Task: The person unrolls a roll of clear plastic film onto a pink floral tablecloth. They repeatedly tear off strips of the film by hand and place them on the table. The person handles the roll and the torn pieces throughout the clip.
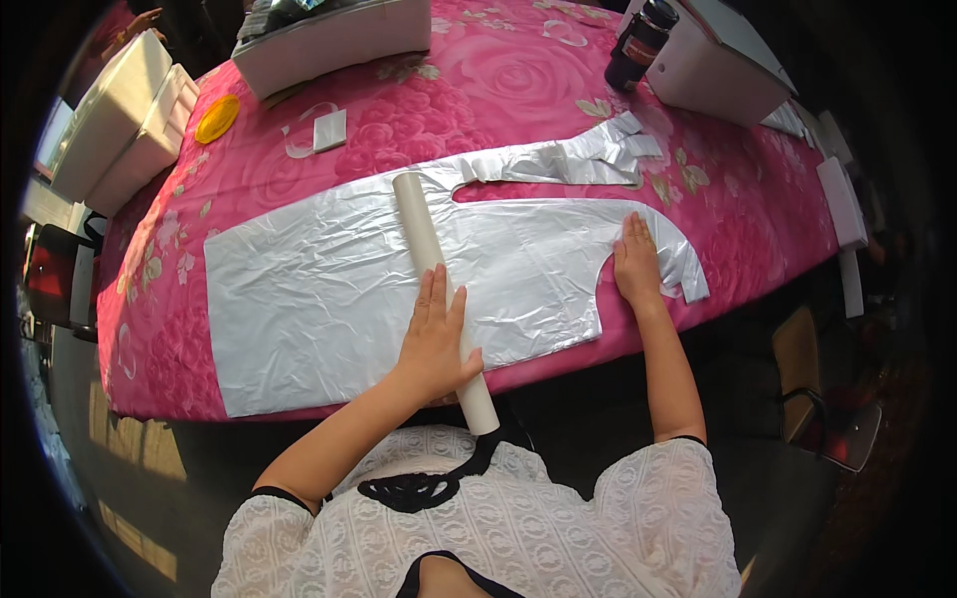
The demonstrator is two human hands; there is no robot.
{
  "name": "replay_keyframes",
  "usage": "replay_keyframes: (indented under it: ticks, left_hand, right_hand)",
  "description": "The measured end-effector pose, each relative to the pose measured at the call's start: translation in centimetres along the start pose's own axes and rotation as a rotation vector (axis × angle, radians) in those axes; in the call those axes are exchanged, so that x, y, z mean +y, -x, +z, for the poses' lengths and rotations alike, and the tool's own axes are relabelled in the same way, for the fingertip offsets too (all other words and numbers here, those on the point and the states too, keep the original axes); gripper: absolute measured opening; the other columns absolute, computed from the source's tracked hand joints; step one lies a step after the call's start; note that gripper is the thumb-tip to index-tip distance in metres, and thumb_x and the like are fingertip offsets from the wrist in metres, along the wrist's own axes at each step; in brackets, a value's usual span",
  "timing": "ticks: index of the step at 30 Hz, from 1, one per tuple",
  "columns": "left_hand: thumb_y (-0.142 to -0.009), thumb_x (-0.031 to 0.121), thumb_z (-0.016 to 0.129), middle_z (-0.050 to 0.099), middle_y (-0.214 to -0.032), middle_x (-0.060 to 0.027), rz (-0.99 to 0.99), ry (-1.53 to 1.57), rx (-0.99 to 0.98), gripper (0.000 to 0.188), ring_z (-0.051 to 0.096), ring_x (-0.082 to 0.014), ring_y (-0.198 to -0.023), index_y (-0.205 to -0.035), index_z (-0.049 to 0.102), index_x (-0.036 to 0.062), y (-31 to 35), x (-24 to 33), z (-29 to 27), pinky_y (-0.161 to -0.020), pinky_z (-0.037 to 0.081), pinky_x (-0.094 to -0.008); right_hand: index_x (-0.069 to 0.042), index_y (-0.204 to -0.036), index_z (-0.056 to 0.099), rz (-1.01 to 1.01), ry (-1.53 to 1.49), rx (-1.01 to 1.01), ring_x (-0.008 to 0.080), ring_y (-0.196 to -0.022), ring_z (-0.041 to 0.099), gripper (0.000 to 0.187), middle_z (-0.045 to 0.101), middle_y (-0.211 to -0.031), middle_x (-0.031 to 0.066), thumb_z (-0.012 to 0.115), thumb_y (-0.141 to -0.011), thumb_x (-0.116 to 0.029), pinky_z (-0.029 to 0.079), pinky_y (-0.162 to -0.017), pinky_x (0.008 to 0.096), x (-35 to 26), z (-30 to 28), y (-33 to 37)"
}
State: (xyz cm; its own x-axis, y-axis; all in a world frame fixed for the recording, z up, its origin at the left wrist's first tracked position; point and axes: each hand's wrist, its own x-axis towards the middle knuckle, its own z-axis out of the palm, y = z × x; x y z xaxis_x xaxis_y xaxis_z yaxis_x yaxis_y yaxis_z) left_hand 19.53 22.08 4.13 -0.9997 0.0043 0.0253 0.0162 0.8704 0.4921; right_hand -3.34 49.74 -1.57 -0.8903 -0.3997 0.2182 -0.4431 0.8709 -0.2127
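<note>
A thin, shiny silver-white plastic sheet cut like an apron (pixel 299 299) lies spread across the table, creased, with its wide end to the left and narrow strips to the right. Across its middle rests a long off-white tube (pixel 426 239), its near end jutting past the table's front edge. My left hand (pixel 435 339) lies on the tube with fingers stretched out and thumb apart, not wrapped round it. Flat on the sheet's curved right strip, beside a cut-out, is my right hand (pixel 636 257), fingers straight and holding nothing.
A pink flowered cloth (pixel 498 75) covers the table. White boxes (pixel 339 45) stand along its far side and corners. Beside the right-hand box is a dark bottle (pixel 641 45). A yellow disc (pixel 217 120) and a small white square packet (pixel 329 130) lie at the far left. Chairs (pixel 812 389) flank the table.
</note>
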Motion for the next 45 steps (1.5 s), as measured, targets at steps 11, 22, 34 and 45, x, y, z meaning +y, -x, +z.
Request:
replay_keyframes:
  ticks: [11, 22, 34, 45]
  left_hand:
    - [-0.072, 0.030, 0.063, 0.002, -0.145, -0.0290, 0.017, 0.041, -0.004, 0.078, -0.001, -0.0426, -0.136, -0.132, 0.032, -0.0068, 0.1, 0.0, 0.4, -0.110, 0.013, -0.0454]
    - [-0.084, 0.028, 0.062, 0.060, -0.080, -0.0064, -0.576, 1.601, -0.215, 0.031, 0.059, -0.0132, -0.068, -0.101, 0.056, 0.0025, 1.3, -5.4, -4.5, -0.061, 0.050, -0.0269]
    - [-0.080, 0.010, 0.062, 0.064, -0.085, -0.0070, -0.810, 0.843, -0.213, 0.017, 0.061, -0.0123, -0.073, -0.094, 0.061, 0.0007, 9.0, -20.0, -13.9, -0.068, 0.049, -0.0251]
    - [-0.071, -0.001, 0.059, 0.060, -0.103, -0.0132, -0.446, -0.454, 0.148, 0.028, 0.058, -0.0273, -0.093, -0.099, 0.058, 0.0000, 8.7, -19.8, -13.9, -0.079, 0.047, -0.0343]
  right_hand:
    - [-0.005, -0.067, 0.053, -0.001, 0.052, 0.337, 0.0305, -0.067, 0.057, 0.011, 0.059, -0.068, 0.0086, 0.064, -0.069, -0.009, 0.043, -0.065, 0.0410, -1.9, -4.1, -1.9]
    - [-0.001, -0.110, 0.052, -0.302, -1.284, -0.898, 0.0137, -0.089, 0.058, 0.036, 0.059, -0.100, 0.0075, 0.065, -0.079, -0.011, 0.047, -0.073, 0.0275, -25.8, -8.1, 6.8]
    - [0.003, -0.081, 0.055, -0.132, -0.216, -0.774, 0.0323, -0.070, 0.062, 0.062, 0.061, -0.073, 0.0185, 0.066, -0.068, -0.057, 0.049, -0.062, 0.0397, -22.8, -7.5, 11.7]
    - [0.003, -0.090, 0.060, 0.040, -0.456, -0.744, 0.0365, -0.075, 0.062, 0.049, 0.063, -0.079, 0.0221, 0.063, -0.072, -0.042, 0.049, -0.069, 0.0425, -21.7, -5.9, 12.5]
